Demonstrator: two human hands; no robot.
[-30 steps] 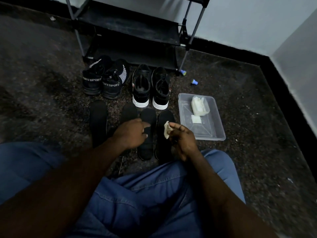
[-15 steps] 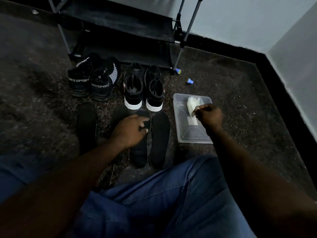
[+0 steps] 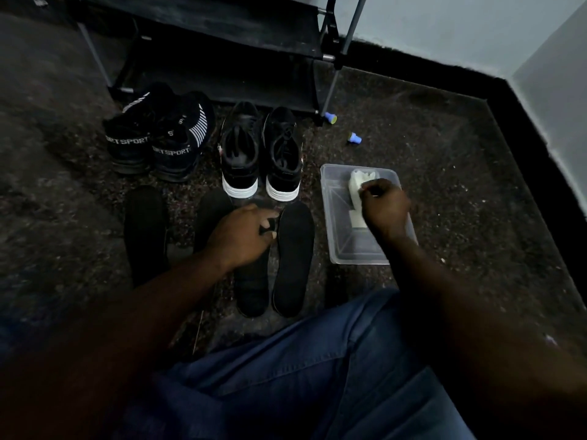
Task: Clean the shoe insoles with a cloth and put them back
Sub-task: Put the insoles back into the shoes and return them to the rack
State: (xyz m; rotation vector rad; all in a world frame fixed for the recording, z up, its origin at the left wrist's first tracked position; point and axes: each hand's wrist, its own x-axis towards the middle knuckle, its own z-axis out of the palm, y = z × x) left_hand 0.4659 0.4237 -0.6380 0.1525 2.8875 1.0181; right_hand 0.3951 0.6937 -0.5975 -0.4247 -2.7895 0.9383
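Observation:
Several black insoles lie side by side on the dark floor: one at the far left (image 3: pixel 145 233), one partly under my arm (image 3: pixel 212 214), one under my left hand (image 3: pixel 252 287), one on the right (image 3: pixel 293 258). My left hand (image 3: pixel 241 236) rests on the third insole with fingers curled round its top. My right hand (image 3: pixel 384 208) is over the clear plastic tray (image 3: pixel 359 255) and pinches a white cloth (image 3: pixel 357 182); another white piece (image 3: pixel 357 219) lies in the tray. Behind stand black sneakers with white soles (image 3: pixel 260 154) and "SPORT" sneakers (image 3: pixel 158 134).
A black shoe rack (image 3: pixel 222 42) stands against the wall behind the shoes. Two small blue caps (image 3: pixel 354 138) lie on the floor near the rack's leg. My jeans-clad legs (image 3: pixel 301 376) fill the foreground. A black skirting runs along the right wall.
My right hand carried the cloth from above the right insole over to the tray and stays there on the cloth. My left hand has kept to the third insole.

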